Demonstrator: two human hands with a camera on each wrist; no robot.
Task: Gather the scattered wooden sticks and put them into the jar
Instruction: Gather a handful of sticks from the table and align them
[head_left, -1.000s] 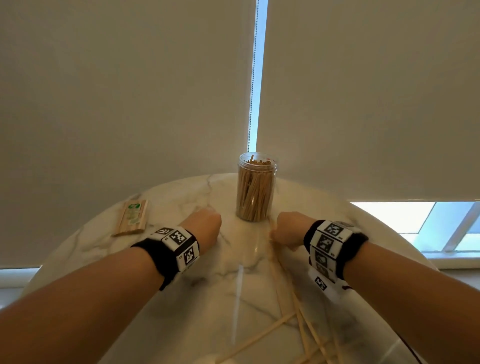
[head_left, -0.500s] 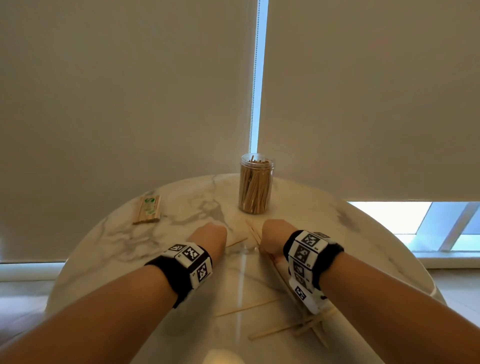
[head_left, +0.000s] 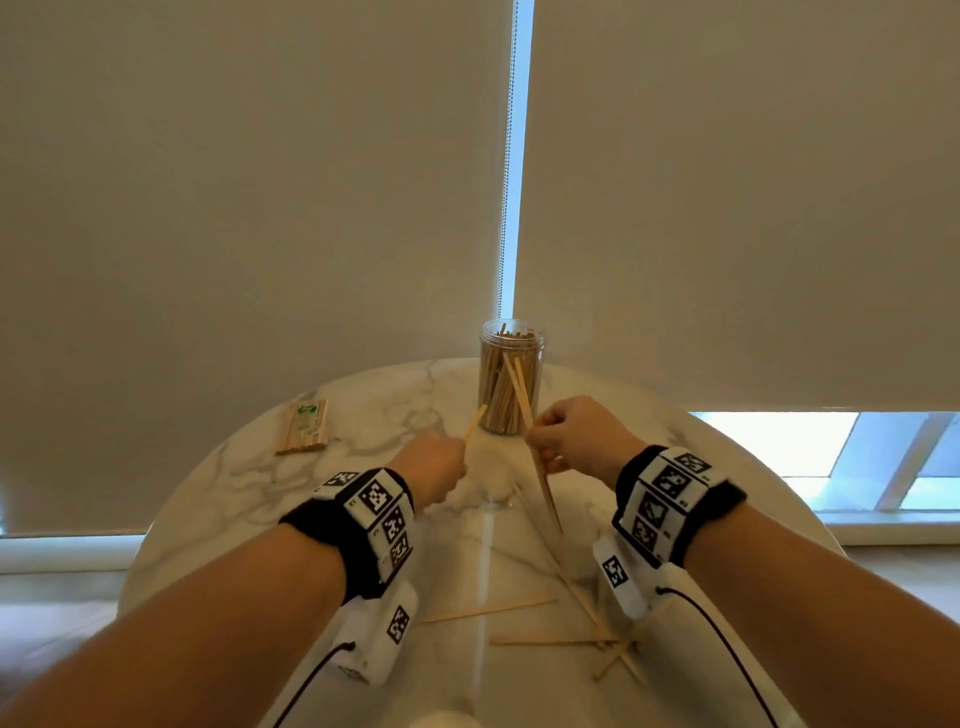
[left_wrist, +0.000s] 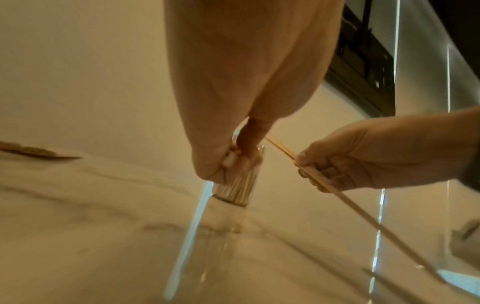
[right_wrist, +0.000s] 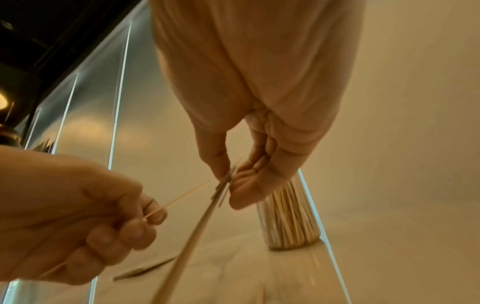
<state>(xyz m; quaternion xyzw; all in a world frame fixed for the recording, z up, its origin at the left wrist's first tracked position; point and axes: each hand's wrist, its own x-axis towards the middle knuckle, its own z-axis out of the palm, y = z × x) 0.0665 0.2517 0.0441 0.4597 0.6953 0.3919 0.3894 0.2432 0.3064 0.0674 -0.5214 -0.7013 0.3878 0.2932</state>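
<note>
Pale roller blinds (head_left: 260, 208) back our round marble table (head_left: 249, 467). Our left hand (head_left: 434, 465) pinches one wooden stick (head_left: 475, 422), our right hand (head_left: 576, 434) several sticks (head_left: 540, 478) (count unclear). Before us stands the stick-filled jar (head_left: 511, 382); loose sticks (head_left: 545, 642) lie near, partly hidden by wristbands.

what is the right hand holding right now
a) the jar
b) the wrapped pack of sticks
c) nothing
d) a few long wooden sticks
d: the right hand pinches a few long wooden sticks in front of the jar, which stands untouched on the table; the wrapped pack lies off to the left.
</note>
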